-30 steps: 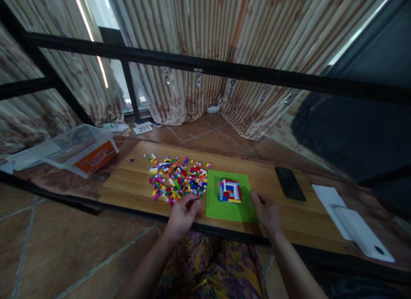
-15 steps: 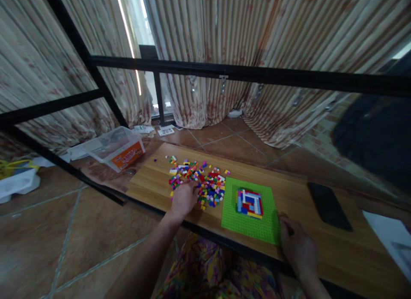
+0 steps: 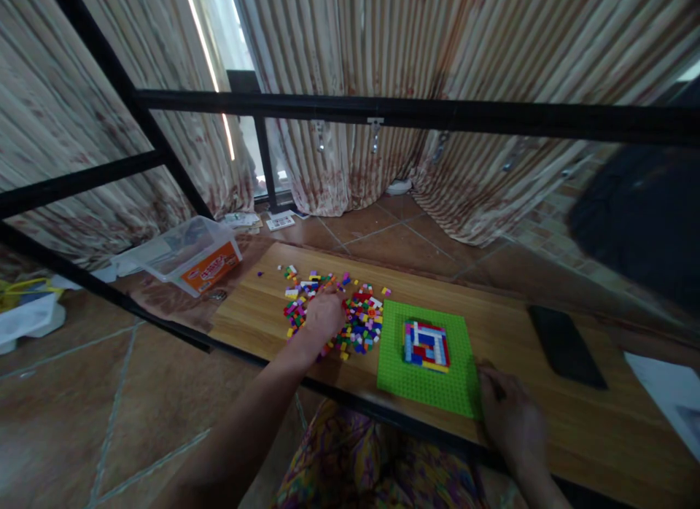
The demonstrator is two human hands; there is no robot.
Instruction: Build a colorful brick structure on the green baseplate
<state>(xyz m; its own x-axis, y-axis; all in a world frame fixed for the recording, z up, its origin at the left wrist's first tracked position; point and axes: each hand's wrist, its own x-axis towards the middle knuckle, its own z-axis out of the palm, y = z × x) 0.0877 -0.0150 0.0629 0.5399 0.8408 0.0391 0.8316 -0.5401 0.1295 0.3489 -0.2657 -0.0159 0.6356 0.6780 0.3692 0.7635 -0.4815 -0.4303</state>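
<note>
The surface (image 3: pixel 246 297) reaches past the left hand (image 3: pixel 325 316) on its left, and its dark near edge passes under the left forearm. From the right hand (image 3: pixel 508 410), wood runs rightward and away to a black phone (image 3: pixel 567 346). Well ahead of both hands, a black metal rail (image 3: pixel 383 108) crosses the view.

The left hand lies palm down over the pile of toy bricks (image 3: pixel 361 319), its forearm slanting in from the lower left and its fingers pointing away. The right hand is loosely curled, thumb side inward, just beside the right edge of the green studded baseplate (image 3: pixel 394 374). The baseplate lies between the 2 hands, bearing a low rectangular brick build (image 3: pixel 426 345).

The left hand covers part of the pile; whether its fingertips grip a brick cannot be told. The right hand's grasp is shadowed, its contents unclear. Farther right of it, a white sheet (image 3: pixel 664 392) is cut off by the frame.
</note>
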